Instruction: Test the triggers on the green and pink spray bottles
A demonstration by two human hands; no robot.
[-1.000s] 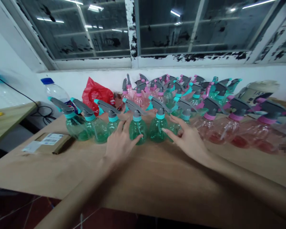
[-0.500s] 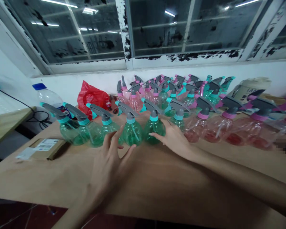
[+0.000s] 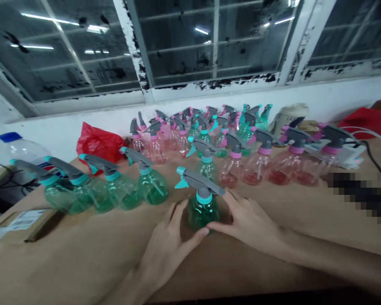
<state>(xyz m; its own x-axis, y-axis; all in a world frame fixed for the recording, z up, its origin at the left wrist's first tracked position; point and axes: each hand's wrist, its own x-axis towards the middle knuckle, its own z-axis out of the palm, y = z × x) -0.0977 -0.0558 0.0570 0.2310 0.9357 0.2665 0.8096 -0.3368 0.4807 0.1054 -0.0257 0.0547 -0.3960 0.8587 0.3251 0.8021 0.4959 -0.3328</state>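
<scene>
A green spray bottle (image 3: 203, 212) with a grey and turquoise trigger head stands upright, pulled forward of the row. My left hand (image 3: 167, 241) curves round its left side, thumb across the front. From the right, my right hand (image 3: 250, 220) wraps the same bottle, its thumb meeting the left one; the fingers behind are partly hidden. Another green spray bottle (image 3: 206, 165) is just behind. To the left runs a line of several green bottles, the nearest being a green spray bottle (image 3: 152, 186). To the right stand several clear pink spray bottles (image 3: 254, 169).
Many more spray bottles (image 3: 157, 148) crowd the back by the wall. A red plastic bag (image 3: 98, 142) and a blue-capped bottle (image 3: 23, 148) are at the left, with a cardboard packet (image 3: 25, 224) in front. A white tub (image 3: 288, 120) stands at the back right.
The green bottle has come forward out of the row, towards me, between both hands. My left hand has closed in on its left side. The view has shifted to the right.
</scene>
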